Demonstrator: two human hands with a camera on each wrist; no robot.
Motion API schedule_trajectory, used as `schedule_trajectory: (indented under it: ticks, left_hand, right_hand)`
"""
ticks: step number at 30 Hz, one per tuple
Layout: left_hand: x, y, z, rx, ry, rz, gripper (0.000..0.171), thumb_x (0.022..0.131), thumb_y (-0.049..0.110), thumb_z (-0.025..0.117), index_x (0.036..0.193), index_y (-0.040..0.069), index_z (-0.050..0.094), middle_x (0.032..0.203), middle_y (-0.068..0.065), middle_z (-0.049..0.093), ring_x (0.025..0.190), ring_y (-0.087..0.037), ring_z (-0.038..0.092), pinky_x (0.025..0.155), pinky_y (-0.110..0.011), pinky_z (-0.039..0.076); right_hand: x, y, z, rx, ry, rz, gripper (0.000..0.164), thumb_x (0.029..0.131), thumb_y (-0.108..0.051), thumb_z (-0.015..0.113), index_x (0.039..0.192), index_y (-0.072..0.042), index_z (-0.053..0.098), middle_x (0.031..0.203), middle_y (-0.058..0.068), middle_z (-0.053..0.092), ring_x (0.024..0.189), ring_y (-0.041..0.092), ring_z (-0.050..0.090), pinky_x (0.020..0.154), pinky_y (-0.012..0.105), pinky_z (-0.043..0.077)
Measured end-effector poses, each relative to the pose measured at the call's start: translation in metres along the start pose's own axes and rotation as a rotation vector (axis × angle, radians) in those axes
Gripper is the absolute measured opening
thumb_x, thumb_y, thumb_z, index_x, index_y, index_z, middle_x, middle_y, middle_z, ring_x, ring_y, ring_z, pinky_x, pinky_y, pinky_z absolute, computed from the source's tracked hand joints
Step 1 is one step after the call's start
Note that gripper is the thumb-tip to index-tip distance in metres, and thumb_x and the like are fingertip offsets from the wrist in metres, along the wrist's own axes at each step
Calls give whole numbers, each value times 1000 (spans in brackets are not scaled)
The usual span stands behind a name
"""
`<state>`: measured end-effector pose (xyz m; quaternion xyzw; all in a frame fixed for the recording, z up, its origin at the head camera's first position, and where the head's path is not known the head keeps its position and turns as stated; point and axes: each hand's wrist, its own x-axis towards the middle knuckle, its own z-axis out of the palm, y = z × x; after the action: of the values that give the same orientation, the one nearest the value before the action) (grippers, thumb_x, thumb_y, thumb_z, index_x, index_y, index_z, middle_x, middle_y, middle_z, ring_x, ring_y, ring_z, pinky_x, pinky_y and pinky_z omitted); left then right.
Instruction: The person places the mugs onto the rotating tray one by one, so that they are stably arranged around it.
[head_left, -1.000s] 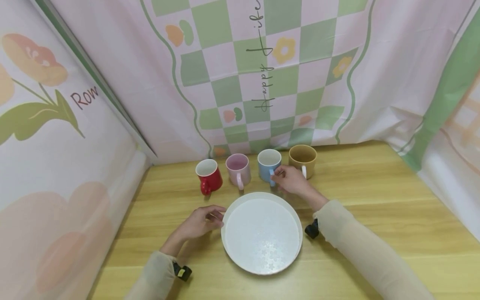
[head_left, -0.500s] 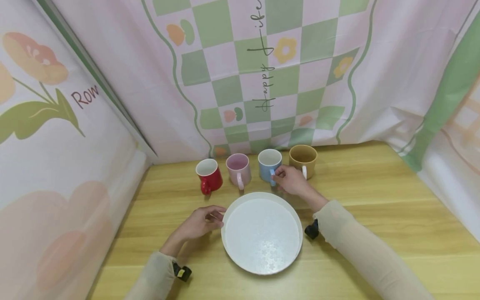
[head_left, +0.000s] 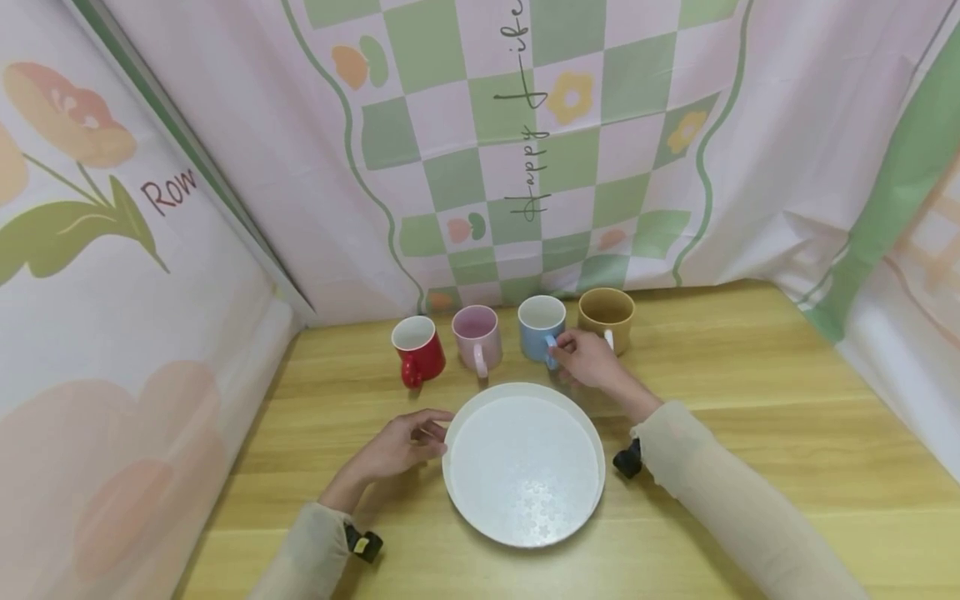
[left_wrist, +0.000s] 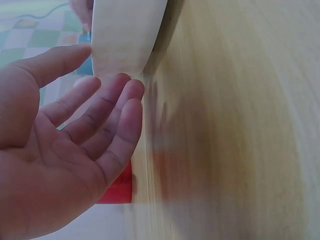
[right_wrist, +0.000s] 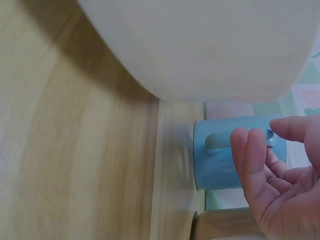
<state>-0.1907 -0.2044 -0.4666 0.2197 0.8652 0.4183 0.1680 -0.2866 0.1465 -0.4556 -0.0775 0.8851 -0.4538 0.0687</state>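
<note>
One blue mug's handle is being pinched by the right hand; the loose-fingered left hand is touching a white tray.

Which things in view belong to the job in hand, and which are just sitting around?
Seemingly in the job:
Blue mug, its handle at the fingers of the right hand
Tray, with the left hand at its rim

Seemingly just there, held by neither hand:
Red mug
Pink mug
Brown mug
Printed cloth behind
</note>
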Motion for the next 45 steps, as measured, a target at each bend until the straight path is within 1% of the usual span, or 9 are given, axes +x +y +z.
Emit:
schedule_trajectory:
  ticks: [4, 10, 14, 18, 24, 28, 34, 39, 45]
  left_hand:
    - [-1, 1, -1, -27, -25, -7, 48, 96, 15, 67, 141, 9, 53, 120, -13, 70, 114, -28, 65, 95, -39, 53]
    - [-2, 2, -2, -61, -56, -16, 51, 98, 13, 64, 145, 7, 48, 125, -18, 67, 119, -33, 62, 93, -38, 56]
    - [-3, 1, -2, -65, -64, -17, 52, 98, 11, 62, 147, 7, 46, 127, -19, 66, 120, -34, 62, 95, -43, 55]
    - [-3, 1, -2, -64, -69, -8, 52, 99, 11, 61, 148, 7, 44, 128, -19, 66, 120, -35, 62, 97, -46, 54]
    - [-2, -2, -2, -53, -78, -15, 52, 99, 15, 62, 148, 12, 45, 129, -15, 67, 121, -32, 62, 98, -40, 55]
    - [-2, -3, -2, -50, -81, -14, 53, 99, 17, 62, 148, 12, 45, 129, -13, 67, 121, -30, 63, 100, -40, 54]
    - [-3, -4, -3, -67, -92, -19, 54, 99, 16, 62, 150, 13, 43, 130, -11, 66, 122, -27, 62, 104, -43, 51]
    - [-4, -5, -3, -74, -95, -19, 53, 100, 17, 61, 150, 14, 43, 133, -11, 65, 123, -28, 61, 105, -46, 50]
    - [-3, -5, -2, -77, -93, -34, 53, 100, 18, 61, 150, 17, 44, 134, -11, 64, 125, -29, 60, 107, -49, 49]
  right_hand:
    - [1, -1, 2, -15, 10, -2, 29, 100, -22, 60, 114, 3, 59, 97, 20, 71, 64, 29, 71, 58, 40, 60]
    - [2, -1, 3, -17, 17, -6, 28, 100, -22, 60, 112, 4, 60, 97, 20, 71, 62, 26, 71, 57, 38, 60]
    - [2, -1, 3, -20, 14, -10, 28, 100, -21, 59, 112, 4, 60, 97, 20, 71, 60, 23, 70, 56, 36, 59]
    - [2, -2, 3, -22, 14, -2, 26, 100, -21, 60, 111, 3, 60, 94, 19, 72, 59, 24, 70, 56, 35, 58]
    - [2, -3, 5, -4, 8, 5, 22, 99, -21, 60, 105, 1, 61, 90, 18, 71, 62, 23, 70, 56, 36, 59]
    - [1, -3, 4, 14, 6, 6, 20, 100, -20, 60, 102, 0, 60, 90, 19, 71, 66, 22, 72, 58, 36, 60]
    - [2, 0, 5, -7, 14, -20, 20, 100, -18, 59, 100, 2, 60, 90, 21, 71, 72, 24, 74, 55, 28, 58]
    - [2, 1, 6, -33, 27, -35, 19, 100, -17, 59, 99, 2, 60, 91, 20, 71, 74, 24, 75, 55, 27, 57]
    - [1, 0, 6, -48, 44, -50, 18, 100, -17, 58, 98, 1, 61, 93, 20, 72, 75, 24, 75, 59, 25, 57]
